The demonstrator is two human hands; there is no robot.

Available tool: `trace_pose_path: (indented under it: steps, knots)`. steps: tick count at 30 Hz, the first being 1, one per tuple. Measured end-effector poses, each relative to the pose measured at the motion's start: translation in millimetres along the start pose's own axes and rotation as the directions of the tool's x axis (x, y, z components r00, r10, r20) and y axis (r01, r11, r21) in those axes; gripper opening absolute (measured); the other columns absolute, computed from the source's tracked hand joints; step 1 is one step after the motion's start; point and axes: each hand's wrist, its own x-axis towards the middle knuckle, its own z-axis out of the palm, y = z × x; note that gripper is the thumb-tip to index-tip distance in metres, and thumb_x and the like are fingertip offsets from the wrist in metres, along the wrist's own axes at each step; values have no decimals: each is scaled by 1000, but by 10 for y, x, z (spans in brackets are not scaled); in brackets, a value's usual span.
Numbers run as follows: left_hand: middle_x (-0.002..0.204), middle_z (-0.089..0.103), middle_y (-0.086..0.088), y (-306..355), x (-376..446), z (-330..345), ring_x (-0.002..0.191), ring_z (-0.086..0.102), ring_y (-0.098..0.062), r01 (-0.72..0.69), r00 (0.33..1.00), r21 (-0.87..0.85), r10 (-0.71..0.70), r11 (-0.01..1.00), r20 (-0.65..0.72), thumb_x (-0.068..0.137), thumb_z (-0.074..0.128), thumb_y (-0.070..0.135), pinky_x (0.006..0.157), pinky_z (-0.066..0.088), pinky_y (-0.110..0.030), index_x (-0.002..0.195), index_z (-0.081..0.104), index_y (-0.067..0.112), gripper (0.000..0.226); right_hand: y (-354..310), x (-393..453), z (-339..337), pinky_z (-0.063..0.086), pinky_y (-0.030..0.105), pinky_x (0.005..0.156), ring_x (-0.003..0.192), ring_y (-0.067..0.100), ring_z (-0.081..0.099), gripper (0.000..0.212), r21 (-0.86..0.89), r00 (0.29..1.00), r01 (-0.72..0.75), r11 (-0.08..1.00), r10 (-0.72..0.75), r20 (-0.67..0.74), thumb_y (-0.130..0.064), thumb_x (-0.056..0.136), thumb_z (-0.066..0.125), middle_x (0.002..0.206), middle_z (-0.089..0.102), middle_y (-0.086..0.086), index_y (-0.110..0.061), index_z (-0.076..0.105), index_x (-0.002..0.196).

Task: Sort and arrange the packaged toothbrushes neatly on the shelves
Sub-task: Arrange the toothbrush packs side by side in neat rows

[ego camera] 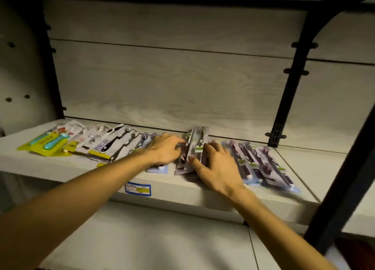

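Packaged toothbrushes lie in a row along a pale wooden shelf (60, 168). At the middle, a small stack of grey-purple packs (195, 146) stands tilted up on edge. My left hand (164, 150) presses against the stack's left side with curled fingers. My right hand (219, 168) holds its right side, thumb on the front face. To the right lie several purple packs (265, 166), fanned out flat. To the left are black-and-white packs (113, 144) and yellow-carded packs with teal brushes (48, 144).
A blue-and-yellow price label (138, 188) sticks to the shelf's front edge. A black metal upright (288, 99) with a bracket stands at the back right, and a thick black post (341, 188) crosses the right foreground. Another shelf board (142, 239) lies below.
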Motion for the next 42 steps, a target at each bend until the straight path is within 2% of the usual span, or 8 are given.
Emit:
trace_pose_path:
  steps: [4, 9, 12, 20, 26, 30, 35, 42]
  knots:
    - [112, 72, -3, 6, 47, 87, 100, 65, -27, 12, 999, -36, -14, 999, -40, 95, 50, 20, 85, 55, -43, 114, 71, 26, 28, -33, -56, -33, 37, 42, 108, 130, 28, 43, 62, -21, 997, -21, 1000, 19, -78, -62, 92, 43, 139, 52, 9, -16, 55, 131]
    - [131, 62, -11, 97, -38, -39, 116, 58, -34, 55, 989, 24, -51, 998, -139, 95, 50, 18, 92, 51, -42, 125, 64, 17, 34, -93, -174, -145, 38, 41, 105, 120, 24, 48, 47, -54, 980, -16, 998, 5, -197, -52, 96, 44, 129, 57, 4, -20, 60, 126]
    - [130, 61, -12, 200, -184, -132, 114, 58, -32, 26, 990, 30, -21, 999, -141, 98, 48, 22, 92, 50, -41, 123, 63, 13, 31, -56, -357, -295, 38, 37, 104, 121, 24, 49, 43, -64, 977, -3, 998, -10, -212, -45, 99, 46, 130, 57, 4, -17, 59, 129]
    - [136, 54, -11, 819, -847, 42, 120, 54, -33, -250, 940, 1, 243, 968, -239, 102, 47, 37, 96, 46, -42, 129, 58, 11, 39, 229, -1422, -883, 46, 38, 102, 126, 19, 48, 49, -186, 981, -90, 978, 55, -188, -49, 101, 43, 140, 53, 1, -21, 49, 141]
    - [130, 56, -3, 1609, -1258, 273, 112, 59, -27, -511, 820, 3, 489, 859, -298, 100, 49, 38, 86, 48, -37, 130, 57, 18, 37, 488, -2225, -1455, 50, 32, 83, 112, 20, 54, 38, -322, 980, -189, 928, 157, -124, -40, 100, 49, 126, 59, 1, -22, 51, 133]
    - [123, 62, 3, 2124, -1450, 279, 99, 64, -20, -654, 722, 26, 634, 756, -276, 97, 51, 37, 72, 49, -31, 121, 62, 24, 29, 695, -2556, -1817, 51, 36, 91, 121, 21, 53, 42, -357, 955, -291, 888, 246, -166, -40, 102, 48, 136, 58, 3, -20, 50, 139]
    - [121, 60, 4, 2748, -1468, 325, 100, 63, -19, -737, 650, 43, 726, 674, -224, 96, 52, 41, 77, 53, -34, 124, 59, 23, 34, 1066, -2877, -2171, 49, 35, 88, 120, 21, 53, 42, -405, 915, -401, 822, 342, -213, -41, 100, 48, 134, 60, 2, -20, 52, 136]
    - [131, 56, 3, 3693, -1204, 624, 104, 61, -20, -741, 656, 40, 735, 670, -170, 96, 49, 46, 74, 42, -32, 129, 56, 25, 41, 1752, -3220, -2618, 50, 36, 90, 118, 24, 53, 40, -458, 903, -430, 778, 374, -212, -39, 99, 51, 129, 62, 3, -19, 56, 134]
